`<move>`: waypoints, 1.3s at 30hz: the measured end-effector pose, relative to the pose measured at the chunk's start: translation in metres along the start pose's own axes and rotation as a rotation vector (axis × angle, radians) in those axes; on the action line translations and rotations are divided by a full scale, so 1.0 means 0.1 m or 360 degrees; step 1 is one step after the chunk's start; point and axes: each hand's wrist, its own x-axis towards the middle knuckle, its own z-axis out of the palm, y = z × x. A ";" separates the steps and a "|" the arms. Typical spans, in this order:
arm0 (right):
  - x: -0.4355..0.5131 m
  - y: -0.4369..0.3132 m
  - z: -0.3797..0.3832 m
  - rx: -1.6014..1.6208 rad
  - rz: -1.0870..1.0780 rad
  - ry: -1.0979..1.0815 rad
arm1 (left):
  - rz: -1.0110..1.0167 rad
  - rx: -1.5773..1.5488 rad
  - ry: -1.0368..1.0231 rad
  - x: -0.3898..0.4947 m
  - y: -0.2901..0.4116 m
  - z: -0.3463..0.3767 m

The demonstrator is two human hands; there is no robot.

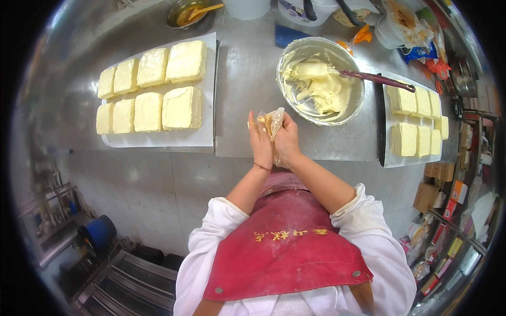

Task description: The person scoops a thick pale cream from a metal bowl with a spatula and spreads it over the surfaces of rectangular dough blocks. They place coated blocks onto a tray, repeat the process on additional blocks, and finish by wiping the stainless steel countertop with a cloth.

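Between my two hands is a crumpled clear plastic bag with a yellowish-brown smear in it. My left hand presses against its left side, fingers pointing away from me. My right hand is closed around the right side. Both hands are just above the front edge of the steel table. Ahead and to the right, a round metal bowl holds pale yellow cream. A spatula with a dark red handle rests in the cream and reaches over the bowl's rim.
At left, a paper-lined tray carries several cream-coated cake blocks. A second tray with similar blocks stands at right. Behind are a small bowl with a wooden brush, white tubs and plastic bags.
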 end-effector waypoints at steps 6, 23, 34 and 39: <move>0.01 -0.12 0.09 0.0083 0.0053 -0.0011 | -0.0006 -0.0158 -0.0014 -0.17 -0.06 -0.01; -0.01 -0.09 0.02 -0.0874 -0.0679 -0.0518 | 0.0311 0.0512 -0.0413 -0.07 0.14 -0.26; -0.09 -0.34 -0.02 0.0202 0.0083 -0.0268 | -0.0153 -0.0252 -0.0413 -0.48 0.69 -0.42; -0.21 -0.47 -0.15 0.0343 0.0006 -0.0285 | -0.0318 -0.0238 -0.0541 -0.53 0.59 -0.30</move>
